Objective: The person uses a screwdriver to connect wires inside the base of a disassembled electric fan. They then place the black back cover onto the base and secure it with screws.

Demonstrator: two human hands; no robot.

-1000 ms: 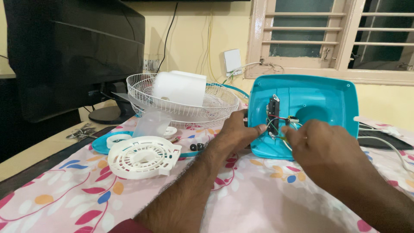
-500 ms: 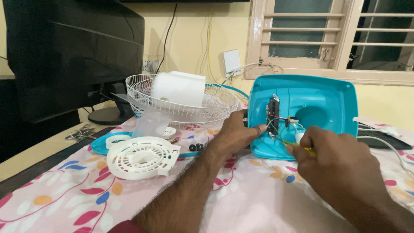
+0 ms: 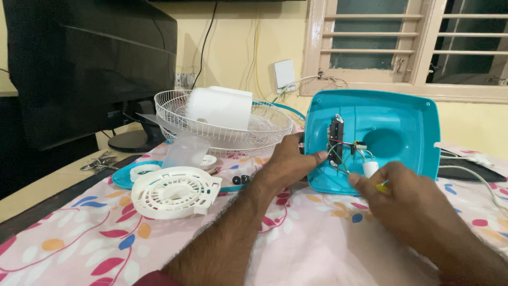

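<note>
Fingers of the left hand (image 3: 290, 161) clasp the near left edge of a turquoise fan base (image 3: 394, 119), which stands tilted on its edge with its hollow underside facing the camera. Just beside it, the right hand (image 3: 410, 198) is clenched around a yellow-handled tool (image 3: 382, 187) near the loose wires (image 3: 344, 153) and a small white capacitor (image 3: 370, 168). Leftward on the flowered worktop (image 3: 79, 243) lie a white vented cover (image 3: 174, 191), a wire fan guard (image 3: 225, 130) and a dark monitor (image 3: 84, 58).
</note>
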